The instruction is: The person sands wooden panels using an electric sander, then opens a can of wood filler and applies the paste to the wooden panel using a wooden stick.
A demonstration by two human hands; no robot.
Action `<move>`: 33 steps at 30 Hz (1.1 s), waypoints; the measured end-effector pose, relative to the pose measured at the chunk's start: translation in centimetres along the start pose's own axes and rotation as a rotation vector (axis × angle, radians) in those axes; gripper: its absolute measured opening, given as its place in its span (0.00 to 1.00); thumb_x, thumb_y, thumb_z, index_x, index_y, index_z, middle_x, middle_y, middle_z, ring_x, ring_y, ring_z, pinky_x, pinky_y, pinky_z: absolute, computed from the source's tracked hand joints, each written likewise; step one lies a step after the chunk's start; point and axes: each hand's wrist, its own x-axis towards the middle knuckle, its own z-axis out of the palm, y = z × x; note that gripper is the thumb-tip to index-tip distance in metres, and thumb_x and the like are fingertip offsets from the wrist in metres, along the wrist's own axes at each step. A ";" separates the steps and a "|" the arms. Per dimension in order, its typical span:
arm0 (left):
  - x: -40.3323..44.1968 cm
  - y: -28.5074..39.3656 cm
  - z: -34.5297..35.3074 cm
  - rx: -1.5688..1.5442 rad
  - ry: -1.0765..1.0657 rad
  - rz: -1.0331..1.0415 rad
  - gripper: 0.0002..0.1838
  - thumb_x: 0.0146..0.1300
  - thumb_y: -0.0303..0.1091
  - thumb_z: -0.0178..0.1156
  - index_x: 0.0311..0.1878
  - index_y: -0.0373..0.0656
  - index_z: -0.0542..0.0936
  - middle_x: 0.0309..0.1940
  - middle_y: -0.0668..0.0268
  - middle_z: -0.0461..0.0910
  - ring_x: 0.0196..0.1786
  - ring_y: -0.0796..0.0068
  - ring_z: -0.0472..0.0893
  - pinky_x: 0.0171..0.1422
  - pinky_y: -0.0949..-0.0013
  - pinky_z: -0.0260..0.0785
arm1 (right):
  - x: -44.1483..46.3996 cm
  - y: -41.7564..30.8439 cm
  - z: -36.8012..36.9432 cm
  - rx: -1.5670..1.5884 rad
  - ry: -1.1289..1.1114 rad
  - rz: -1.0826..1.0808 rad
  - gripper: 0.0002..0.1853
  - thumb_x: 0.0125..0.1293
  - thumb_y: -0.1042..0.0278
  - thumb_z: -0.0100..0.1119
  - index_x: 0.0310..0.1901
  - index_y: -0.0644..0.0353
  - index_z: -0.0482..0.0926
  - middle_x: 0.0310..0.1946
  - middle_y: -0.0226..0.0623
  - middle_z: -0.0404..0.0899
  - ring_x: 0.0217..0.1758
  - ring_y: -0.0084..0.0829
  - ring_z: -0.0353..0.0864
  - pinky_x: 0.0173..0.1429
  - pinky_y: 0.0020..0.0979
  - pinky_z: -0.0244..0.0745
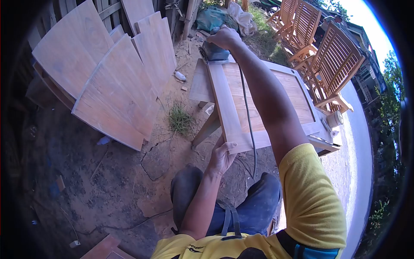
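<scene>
A framed wooden panel [233, 110] lies on a low work table [321, 146] in front of me. My right hand [225, 38] is stretched out to its far left corner, closed over the top of a power sander [214, 52] that rests on the frame. From the sander a dark cord [249, 116] runs back across the panel towards me. My left hand [223, 155] grips the panel's near left corner, thumb on top and the other fingers partly hidden beneath the edge.
Large wooden boards [116, 86] lean against a fence at the left. Slatted wooden chairs [334, 60] stand at the right, near a can [334, 119]. A grass tuft [180, 117], a small bottle [180, 76] and bags [211, 18] are on the ground.
</scene>
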 end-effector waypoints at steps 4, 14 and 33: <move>0.2 0.0 0.1 0.041 0.006 0.041 0.42 0.76 0.40 0.64 0.86 0.37 0.57 0.73 0.54 0.73 0.75 0.60 0.76 0.78 0.53 0.73 | -3.9 0.1 -0.3 -0.014 -0.005 -0.084 0.49 0.55 0.34 0.74 0.69 0.66 0.76 0.63 0.58 0.85 0.67 0.53 0.86 0.72 0.45 0.81; -0.1 0.4 0.9 -0.517 -0.179 -0.035 0.65 0.66 0.85 0.54 0.89 0.40 0.51 0.85 0.52 0.62 0.85 0.51 0.65 0.86 0.36 0.61 | -28.5 2.1 -6.1 0.164 -0.110 -0.081 0.38 0.59 0.52 0.75 0.68 0.61 0.75 0.46 0.58 0.89 0.53 0.59 0.90 0.60 0.51 0.82; -0.4 0.3 1.7 -0.378 -0.013 -0.001 0.66 0.69 0.89 0.41 0.90 0.38 0.49 0.84 0.54 0.63 0.85 0.58 0.65 0.88 0.50 0.60 | -4.2 0.4 -0.8 0.024 -0.020 -0.042 0.52 0.55 0.33 0.75 0.71 0.67 0.75 0.63 0.57 0.85 0.68 0.53 0.85 0.73 0.45 0.80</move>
